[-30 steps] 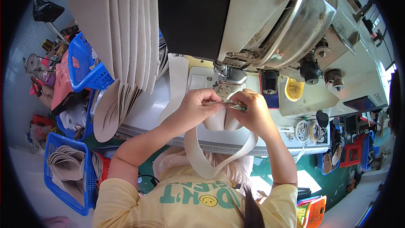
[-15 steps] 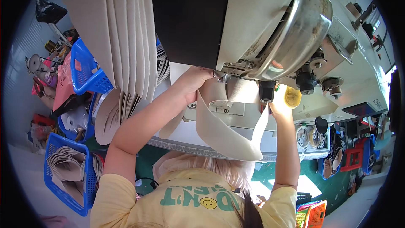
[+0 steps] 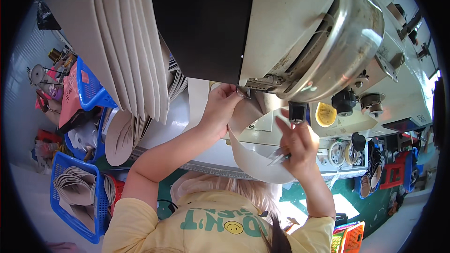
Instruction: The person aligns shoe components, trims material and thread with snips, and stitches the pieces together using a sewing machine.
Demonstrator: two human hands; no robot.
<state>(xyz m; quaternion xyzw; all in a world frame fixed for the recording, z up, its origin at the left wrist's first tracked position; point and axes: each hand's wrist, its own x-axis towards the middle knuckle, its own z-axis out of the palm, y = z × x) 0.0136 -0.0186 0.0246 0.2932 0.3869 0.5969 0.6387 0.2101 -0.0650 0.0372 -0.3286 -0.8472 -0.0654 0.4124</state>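
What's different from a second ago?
The left hand has moved the pale material forward to the sewing machine. The right hand has let go, moving right and toward the body, holding snips. The lower-left blue basket stayed put.

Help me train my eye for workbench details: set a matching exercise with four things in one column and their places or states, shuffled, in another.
Column one
1. Left hand
2. Right hand
3. Lower-left blue basket
4. Orange basket

Column two
A. Contains folded pale pieces
B. Lower right, beside the right sleeve
C. Holds a small metal tool
D. Pinches pale material near the sewing machine

Right pairs: 1-D, 2-C, 3-A, 4-B.
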